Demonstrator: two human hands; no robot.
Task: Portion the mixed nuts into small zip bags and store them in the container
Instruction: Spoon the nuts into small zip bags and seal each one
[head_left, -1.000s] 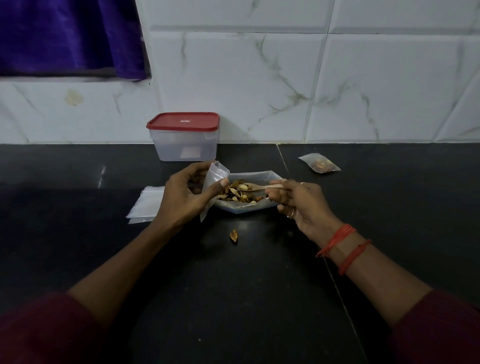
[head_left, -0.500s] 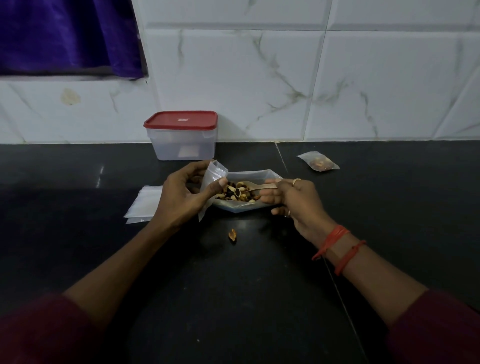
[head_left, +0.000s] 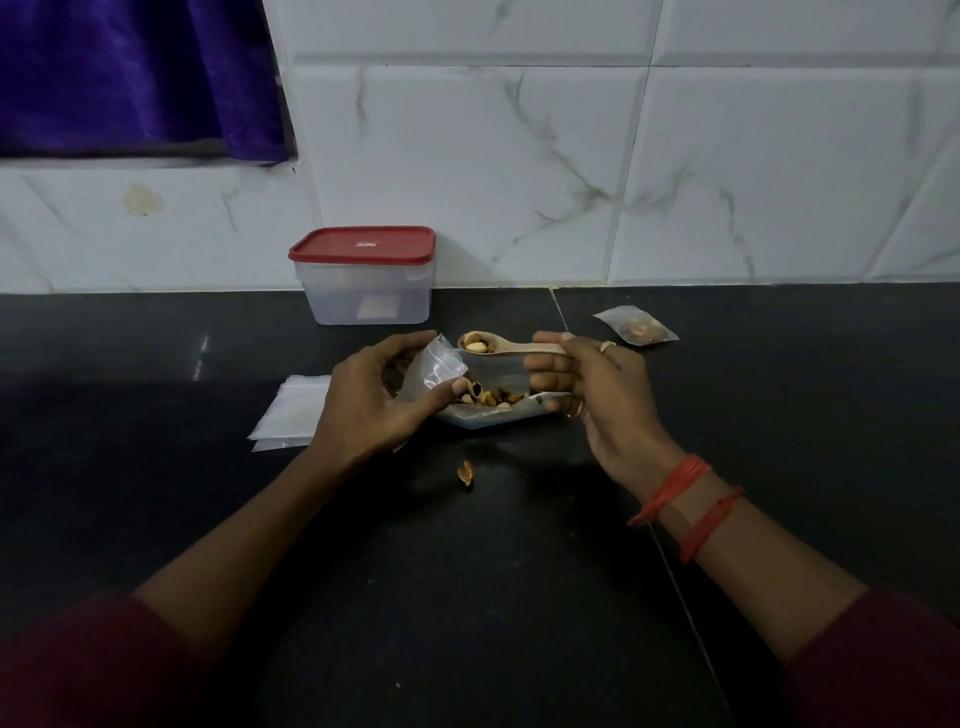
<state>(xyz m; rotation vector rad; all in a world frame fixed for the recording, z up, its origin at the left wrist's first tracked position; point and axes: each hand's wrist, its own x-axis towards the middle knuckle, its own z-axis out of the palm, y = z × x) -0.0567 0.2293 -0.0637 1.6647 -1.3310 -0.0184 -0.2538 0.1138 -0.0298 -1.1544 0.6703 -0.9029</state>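
Note:
My left hand pinches a small clear zip bag with its mouth held apart, just left of a shallow clear tray of mixed nuts. In my right hand is a wooden spoon, lifted above the tray with a few nuts in its bowl, which sits right beside the bag's mouth. A filled zip bag lies at the back right. The container, clear with a red lid on, stands against the wall.
A stack of flat empty zip bags lies left of my left hand. One loose nut sits on the black counter in front of the tray. White marble tiles rise behind, with a purple curtain at the top left.
My right hand has lifted the spoon out of the tray with nuts on it and brought it up to the bag's mouth. The left hand kept its hold on the bag.

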